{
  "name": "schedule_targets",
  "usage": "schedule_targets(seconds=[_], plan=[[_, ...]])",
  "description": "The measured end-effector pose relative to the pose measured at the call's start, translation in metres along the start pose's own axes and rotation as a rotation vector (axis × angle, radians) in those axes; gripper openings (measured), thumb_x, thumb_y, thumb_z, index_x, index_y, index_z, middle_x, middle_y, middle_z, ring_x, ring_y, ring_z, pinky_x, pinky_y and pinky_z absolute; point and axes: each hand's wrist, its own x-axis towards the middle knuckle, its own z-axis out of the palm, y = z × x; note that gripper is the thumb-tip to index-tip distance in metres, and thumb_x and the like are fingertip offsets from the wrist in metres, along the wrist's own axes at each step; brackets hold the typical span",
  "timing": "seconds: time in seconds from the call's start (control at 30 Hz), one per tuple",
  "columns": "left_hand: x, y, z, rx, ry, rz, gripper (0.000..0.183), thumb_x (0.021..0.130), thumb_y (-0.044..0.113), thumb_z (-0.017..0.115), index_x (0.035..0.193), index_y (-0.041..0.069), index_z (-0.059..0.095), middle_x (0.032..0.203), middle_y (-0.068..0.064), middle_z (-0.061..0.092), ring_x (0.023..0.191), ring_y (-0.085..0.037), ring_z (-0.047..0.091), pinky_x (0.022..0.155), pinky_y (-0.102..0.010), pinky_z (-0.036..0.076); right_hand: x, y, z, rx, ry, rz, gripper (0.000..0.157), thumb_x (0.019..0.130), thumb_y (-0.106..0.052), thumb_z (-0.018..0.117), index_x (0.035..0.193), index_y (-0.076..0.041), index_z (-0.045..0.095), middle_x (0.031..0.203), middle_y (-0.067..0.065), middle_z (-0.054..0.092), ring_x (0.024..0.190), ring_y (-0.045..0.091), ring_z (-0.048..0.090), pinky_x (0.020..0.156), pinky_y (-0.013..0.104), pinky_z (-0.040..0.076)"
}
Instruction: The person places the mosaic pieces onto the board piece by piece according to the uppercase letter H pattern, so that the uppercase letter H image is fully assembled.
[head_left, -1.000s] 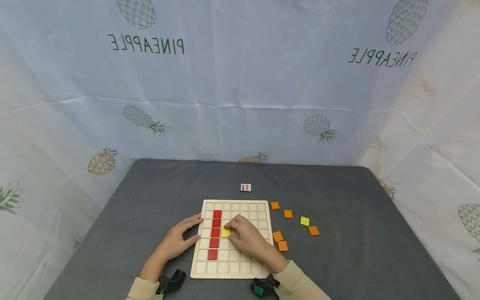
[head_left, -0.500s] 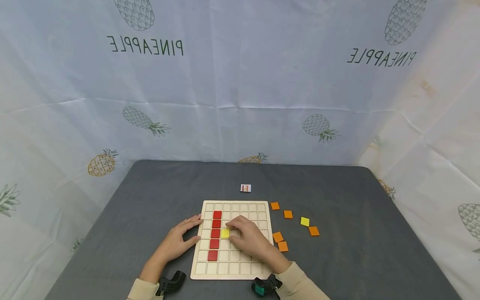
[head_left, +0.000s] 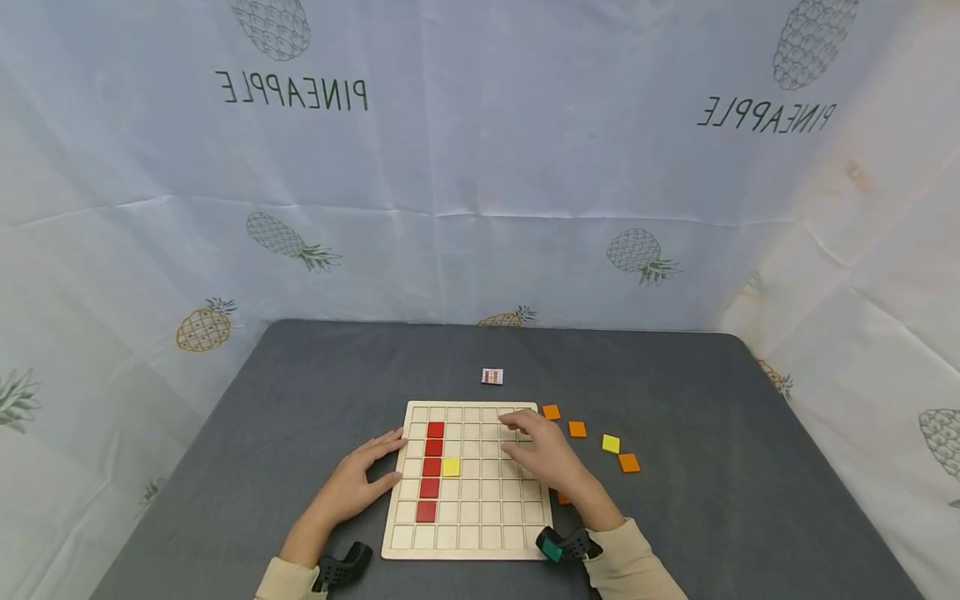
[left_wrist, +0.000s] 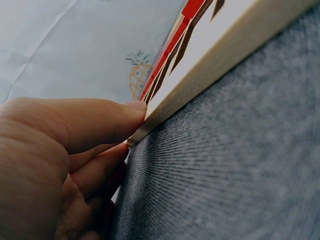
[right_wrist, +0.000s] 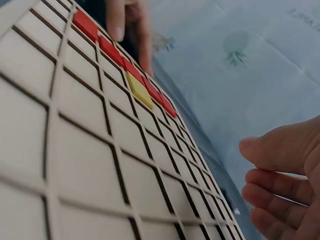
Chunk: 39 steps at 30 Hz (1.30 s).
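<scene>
A wooden grid board [head_left: 480, 537] lies on the table, with a column of several red square tiles [head_left: 430, 488] toward its left side. One yellow tile [head_left: 451, 467] sits in the cell just right of the middle red tile. My left hand [head_left: 352, 479] rests against the board's left edge, thumb and fingertips touching the rim, fingers loosely extended. Over the right part of the board hovers my right hand [head_left: 551, 454], thumb and fingers apart with nothing between them; the right wrist view shows the same gap beside the fingertips [right_wrist: 248, 145].
Right of the board lie loose orange tiles [head_left: 577, 429] and another yellow tile [head_left: 611, 443]; one orange tile [head_left: 564, 498] is partly hidden by the right arm. A small patterned card [head_left: 492, 377] lies behind the board. A pineapple-print curtain [head_left: 480, 167] hangs past the table's far edge.
My right hand has let go of the yellow tile, leaving it in its cell, and has moved right across the board. The left hand has stayed at the board's edge.
</scene>
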Motion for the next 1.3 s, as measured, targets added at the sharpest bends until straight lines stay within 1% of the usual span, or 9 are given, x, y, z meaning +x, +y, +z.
schedule_targets(seconds=[0.17, 0.27, 0.47, 0.67, 0.8, 0.97, 1.03, 1.17, 1.3], plan=[[0.0, 0.002, -0.001, -0.001, -0.001, -0.005, 0.052, 0.086, 0.033, 0.069, 0.133, 0.013, 0.058, 0.143, -0.003, 0.049, 0.134, -0.03, 0.043, 0.105, -0.056, 0.037, -0.007, 0.019, -0.02, -0.029, 0.019, 0.089, 0.041, 0.086, -0.014, 0.07, 0.125, -0.006, 0.061, 0.12, 0.007, 0.062, 0.107, 0.027, 0.06, 0.09, 0.044, 0.051], [-0.001, 0.003, -0.002, -0.003, 0.002, -0.002, 0.052, 0.086, 0.032, 0.069, 0.132, 0.011, 0.058, 0.143, -0.004, 0.049, 0.133, -0.03, 0.043, 0.104, -0.056, 0.037, -0.015, 0.033, -0.032, -0.086, 0.055, 0.108, 0.042, 0.084, -0.014, 0.071, 0.124, -0.006, 0.061, 0.118, 0.008, 0.063, 0.106, 0.027, 0.061, 0.09, 0.045, 0.051], [-0.001, 0.004, -0.003, -0.004, -0.001, 0.0, 0.051, 0.086, 0.031, 0.069, 0.131, 0.011, 0.059, 0.143, -0.005, 0.049, 0.133, -0.031, 0.043, 0.104, -0.057, 0.038, -0.04, 0.066, -0.058, -0.181, 0.138, 0.149, 0.042, 0.083, -0.014, 0.073, 0.122, -0.004, 0.062, 0.115, 0.01, 0.064, 0.103, 0.028, 0.062, 0.088, 0.047, 0.051], [-0.001, 0.002, -0.001, 0.0, -0.004, 0.0, 0.051, 0.086, 0.033, 0.069, 0.132, 0.012, 0.059, 0.143, -0.004, 0.049, 0.133, -0.031, 0.044, 0.104, -0.057, 0.038, -0.063, 0.088, -0.076, -0.189, 0.205, 0.197, 0.04, 0.083, -0.012, 0.073, 0.121, -0.003, 0.062, 0.112, 0.01, 0.064, 0.101, 0.027, 0.063, 0.084, 0.045, 0.053], [0.0, 0.001, 0.0, -0.005, 0.003, 0.009, 0.051, 0.087, 0.032, 0.069, 0.132, 0.012, 0.058, 0.142, -0.005, 0.05, 0.133, -0.031, 0.044, 0.103, -0.057, 0.038, -0.067, 0.095, -0.079, -0.214, 0.209, 0.206, 0.038, 0.083, -0.013, 0.073, 0.119, -0.004, 0.064, 0.11, 0.009, 0.064, 0.097, 0.024, 0.062, 0.08, 0.042, 0.054], [0.0, 0.0, 0.001, -0.007, 0.012, 0.018, 0.051, 0.086, 0.031, 0.069, 0.132, 0.012, 0.058, 0.142, -0.005, 0.05, 0.132, -0.031, 0.044, 0.103, -0.057, 0.038, -0.066, 0.098, -0.078, -0.279, 0.21, 0.196, 0.03, 0.08, -0.011, 0.075, 0.109, -0.004, 0.068, 0.102, 0.009, 0.062, 0.086, 0.018, 0.057, 0.071, 0.036, 0.05], [0.0, 0.0, 0.001, -0.007, 0.012, 0.018, 0.051, 0.086, 0.031, 0.069, 0.132, 0.012, 0.058, 0.142, -0.004, 0.05, 0.132, -0.031, 0.044, 0.103, -0.057, 0.038, -0.067, 0.098, -0.077, -0.281, 0.212, 0.203, 0.027, 0.08, -0.01, 0.075, 0.105, -0.005, 0.069, 0.099, 0.008, 0.06, 0.083, 0.017, 0.054, 0.069, 0.035, 0.048], [0.0, 0.001, 0.0, -0.011, 0.01, 0.011, 0.051, 0.086, 0.031, 0.069, 0.132, 0.012, 0.058, 0.142, -0.004, 0.05, 0.133, -0.031, 0.044, 0.103, -0.057, 0.038, -0.067, 0.098, -0.075, -0.284, 0.216, 0.217, 0.025, 0.081, -0.012, 0.074, 0.104, -0.006, 0.069, 0.097, 0.007, 0.059, 0.083, 0.016, 0.053, 0.069, 0.034, 0.048], [-0.001, 0.0, 0.0, -0.011, 0.013, 0.017, 0.051, 0.086, 0.03, 0.069, 0.132, 0.011, 0.058, 0.142, -0.005, 0.05, 0.132, -0.031, 0.044, 0.103, -0.056, 0.038, -0.067, 0.097, -0.073, -0.293, 0.227, 0.209, 0.025, 0.081, -0.013, 0.074, 0.104, -0.007, 0.069, 0.097, 0.006, 0.06, 0.084, 0.016, 0.054, 0.069, 0.032, 0.049]])
